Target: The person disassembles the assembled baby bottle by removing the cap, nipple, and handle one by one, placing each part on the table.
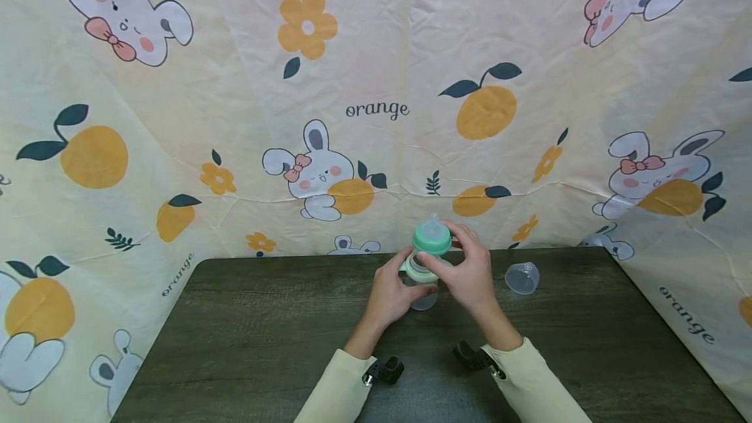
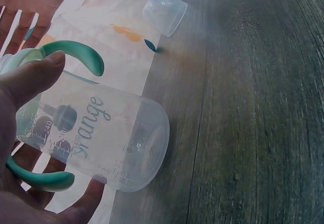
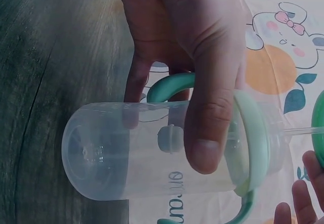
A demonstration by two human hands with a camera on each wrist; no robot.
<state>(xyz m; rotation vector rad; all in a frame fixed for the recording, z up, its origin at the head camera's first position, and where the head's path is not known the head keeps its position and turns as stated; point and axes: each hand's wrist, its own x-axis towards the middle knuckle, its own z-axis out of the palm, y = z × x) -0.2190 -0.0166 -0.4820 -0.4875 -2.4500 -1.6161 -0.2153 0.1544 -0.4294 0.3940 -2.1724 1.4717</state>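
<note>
A clear baby bottle (image 1: 424, 301) with a pale green collar and two curved green handles (image 2: 83, 57) is held by my left hand (image 1: 389, 289). In the right wrist view, its thumb (image 3: 207, 133) lies along the bottle's side and its fingers wrap behind. My right hand (image 1: 472, 273) grips the green top with a clear nipple (image 1: 432, 238) just above the bottle's mouth. A thin straw (image 3: 304, 130) runs from the top into the bottle, ending in a grey weight (image 3: 170, 138). The top lies outside the left wrist view.
A clear dome cap (image 1: 522, 278) sits on the dark wooden table (image 1: 264, 338), right of my hands near the back edge. Behind the table hangs a cloth (image 1: 376, 51) printed with rabbits and oranges. Both wrists wear black straps with small devices.
</note>
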